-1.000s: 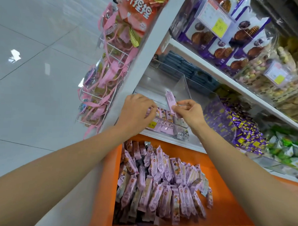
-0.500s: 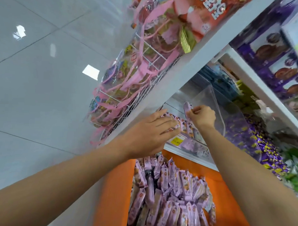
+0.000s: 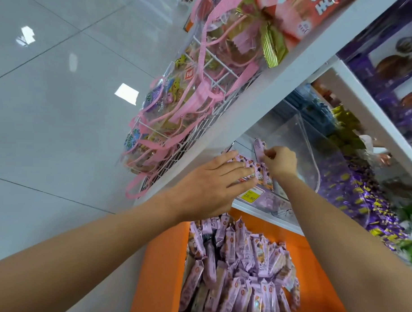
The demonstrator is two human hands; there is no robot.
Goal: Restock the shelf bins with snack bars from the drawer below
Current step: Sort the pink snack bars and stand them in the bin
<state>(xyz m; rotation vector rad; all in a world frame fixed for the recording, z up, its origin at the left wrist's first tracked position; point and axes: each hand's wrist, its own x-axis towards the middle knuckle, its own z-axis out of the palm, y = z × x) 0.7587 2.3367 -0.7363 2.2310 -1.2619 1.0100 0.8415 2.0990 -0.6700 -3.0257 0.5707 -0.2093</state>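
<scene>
A single snack bar (image 3: 259, 149) is held upright over the clear bin (image 3: 317, 145). It is pinched at its lower end by the right hand (image 3: 280, 162), whose grip is closed on it with thumb and curled fingers. Just below it, a short row of bars (image 3: 260, 171) is seen standing along the front of the bin. This row is pressed by the straight fingers of the left hand (image 3: 213, 186); that grip is spread flat and nothing is held in it.

Behind the row, much of the bin looks bare, so only a small part of it is judged to be filled. A yellow price label (image 3: 249, 197) is fixed at the bin's front. Directly below the shelf edge the orange drawer (image 3: 159, 259) is pulled open, and a large pile of bars (image 3: 238, 273) lies in it.

The task is therefore judged to be at an early stage: the held bar is not yet set down, and many more are left to be carried up. To the right, purple sweets (image 3: 362, 203) are seen heaped in the neighbouring bin; whether other bins need stock cannot be told.
</scene>
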